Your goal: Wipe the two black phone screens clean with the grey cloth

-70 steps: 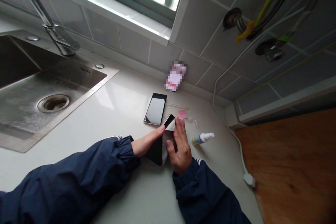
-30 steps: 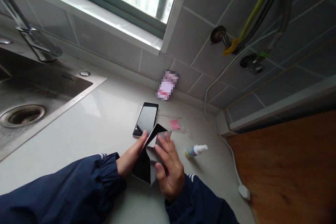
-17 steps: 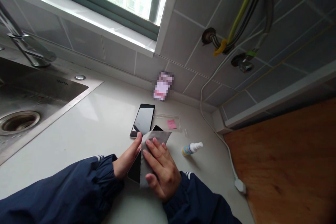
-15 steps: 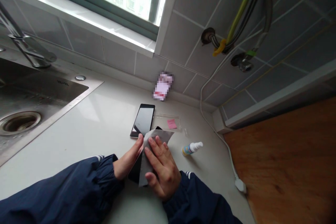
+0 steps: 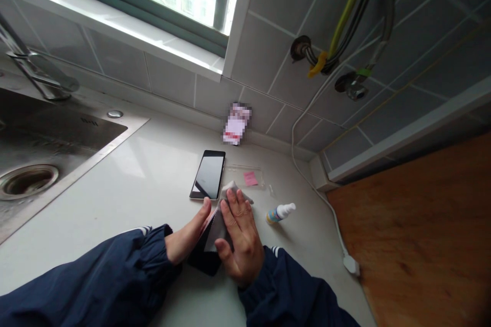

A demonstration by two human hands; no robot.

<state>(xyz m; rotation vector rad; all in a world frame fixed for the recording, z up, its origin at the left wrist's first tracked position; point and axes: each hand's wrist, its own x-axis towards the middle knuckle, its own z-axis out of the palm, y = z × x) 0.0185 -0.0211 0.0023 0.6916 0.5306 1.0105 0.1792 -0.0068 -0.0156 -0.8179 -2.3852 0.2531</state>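
Cloth [image 5: 216, 232] between both hands [image 5: 242, 237]

A white kitchen counter [image 5: 115, 189] holds a few things. Just past the grip lies a black phone [image 5: 208, 174], next to a clear plastic bag [image 5: 241, 174] with a pink note. Right of the grip, a small spray bottle [image 5: 281, 213] lies down. Left of it sits a steel sink [image 5: 46, 133].

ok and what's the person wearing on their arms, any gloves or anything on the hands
Both arms are in long sleeves of a creased dark navy jacket, the left sleeve and the right sleeve. Each ends in a gathered cuff, with white stripes just above it. The left hand and right hand are bare, with no gloves.
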